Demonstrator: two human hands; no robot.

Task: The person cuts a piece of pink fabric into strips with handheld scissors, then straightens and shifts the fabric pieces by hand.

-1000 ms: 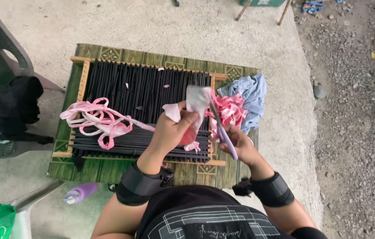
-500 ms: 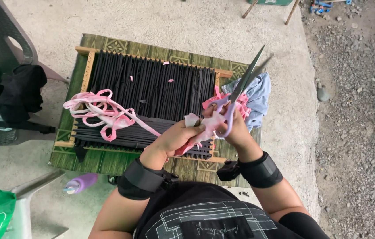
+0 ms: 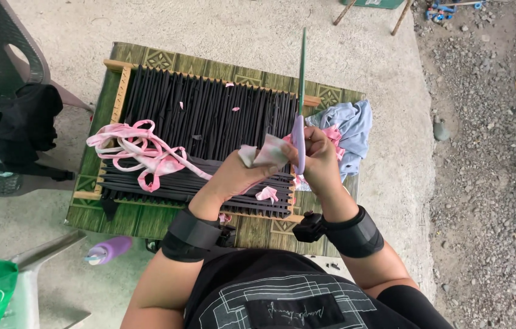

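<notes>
Hands with cloth scrap and scissors over a black woven frame

Head view: left hand [image 3: 233,176] pinches a pale pink cloth scrap [image 3: 264,153]; right hand [image 3: 317,159] is closed around purple-handled scissors [image 3: 299,106], blades pointing away, above the frame [image 3: 209,134]

Lighting: even, soft daylight, moderately bright; no hard-edged shadows. Concrete floor [image 3: 258,30] reads pale, slightly washed out toward top of frame. Faint soft shadow beneath the black clothing [image 3: 26,125] at left. No glare spots. Scissors [image 3: 300,91] sharp enough, blades seen edge-on. Hands mostly crisp, slight softness at fingertips. Wide-angle bowing at frame edges; gravel [image 3: 489,152] at right in focus.
</notes>
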